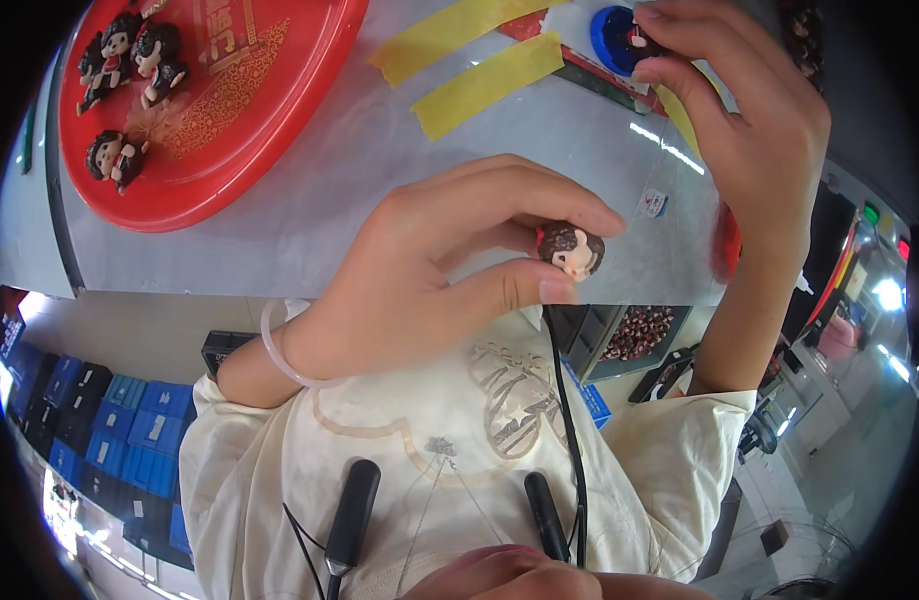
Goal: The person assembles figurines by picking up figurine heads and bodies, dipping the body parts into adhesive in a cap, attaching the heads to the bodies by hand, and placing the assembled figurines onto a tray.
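My left hand (pixel 450 240) is closed, pinching a small doll head (pixel 572 250) between thumb and fingertips. The head has brown sculpted hair and a pale face, with a bit of red at its left side. Farther off at the upper right, my right hand (pixel 745 85) pinches a small dark piece (pixel 644 40) with a light spot, partly hidden by the fingers; its exact kind is unclear. That piece is at the right edge of a round blue cap (pixel 602 38) with a dark inside. Whether the piece touches the cap, I cannot tell.
At the upper left, a round red tray (pixel 215 185) holds several small dark-haired figurines (pixel 158 65). Yellow tape strips (pixel 490 85) cross the grey tabletop (pixel 380 150). Below the table edge, a grey bin (pixel 640 335) contains many small dark pieces. Blue boxes (pixel 145 430) are stacked at the lower left.
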{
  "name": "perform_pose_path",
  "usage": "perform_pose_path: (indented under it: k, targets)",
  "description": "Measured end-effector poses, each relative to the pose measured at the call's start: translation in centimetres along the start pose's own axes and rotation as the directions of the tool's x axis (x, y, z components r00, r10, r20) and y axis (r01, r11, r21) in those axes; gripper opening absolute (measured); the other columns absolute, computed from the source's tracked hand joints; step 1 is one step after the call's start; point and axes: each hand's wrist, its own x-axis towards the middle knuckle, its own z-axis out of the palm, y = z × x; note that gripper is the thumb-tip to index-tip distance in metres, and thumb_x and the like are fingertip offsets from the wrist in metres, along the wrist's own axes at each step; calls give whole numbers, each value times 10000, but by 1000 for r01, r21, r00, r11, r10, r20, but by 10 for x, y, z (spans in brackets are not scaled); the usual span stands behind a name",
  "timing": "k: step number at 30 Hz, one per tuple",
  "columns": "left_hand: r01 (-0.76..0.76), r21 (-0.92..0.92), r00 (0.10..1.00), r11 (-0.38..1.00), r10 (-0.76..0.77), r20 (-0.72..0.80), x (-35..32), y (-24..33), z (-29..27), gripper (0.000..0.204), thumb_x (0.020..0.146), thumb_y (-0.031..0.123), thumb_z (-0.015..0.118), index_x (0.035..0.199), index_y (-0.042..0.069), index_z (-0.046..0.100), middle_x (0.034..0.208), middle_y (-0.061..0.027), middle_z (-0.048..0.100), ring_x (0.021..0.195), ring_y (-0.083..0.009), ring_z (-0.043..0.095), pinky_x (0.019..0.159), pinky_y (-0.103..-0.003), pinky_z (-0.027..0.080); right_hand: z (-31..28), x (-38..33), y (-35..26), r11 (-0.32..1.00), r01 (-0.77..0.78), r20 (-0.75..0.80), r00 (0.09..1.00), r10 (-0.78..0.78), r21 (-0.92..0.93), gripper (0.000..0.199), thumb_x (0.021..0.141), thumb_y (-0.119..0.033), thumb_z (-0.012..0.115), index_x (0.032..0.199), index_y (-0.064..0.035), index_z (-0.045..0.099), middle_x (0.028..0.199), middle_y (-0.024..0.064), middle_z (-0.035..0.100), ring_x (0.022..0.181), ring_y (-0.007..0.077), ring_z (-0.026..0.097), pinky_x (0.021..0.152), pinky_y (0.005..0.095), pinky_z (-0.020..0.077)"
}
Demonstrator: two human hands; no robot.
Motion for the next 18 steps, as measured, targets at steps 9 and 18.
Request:
perform_pose_path:
  k: [9,18]
  targets:
    - [13,-49,996,999,-17,-83,1,4,3,352,814,86,638,1113,-52,512,1113,-179,547,968,-219,580,832,-317,488,-10,-14,-17,929,-294,-168,927,335,226,191,578,24,720,743,59,630,770,160,632,694,248,638,617,275,510]
    - [-13,-110,986,994,-6,-168,5,4,7,396,811,147,657,1124,-40,501,1098,-179,572,918,-214,615,777,-295,515,-14,-68,4,623,-24,-108,979,173,782,325,701,47,681,1001,89,563,986,236,600,943,314,610,809,359,502]
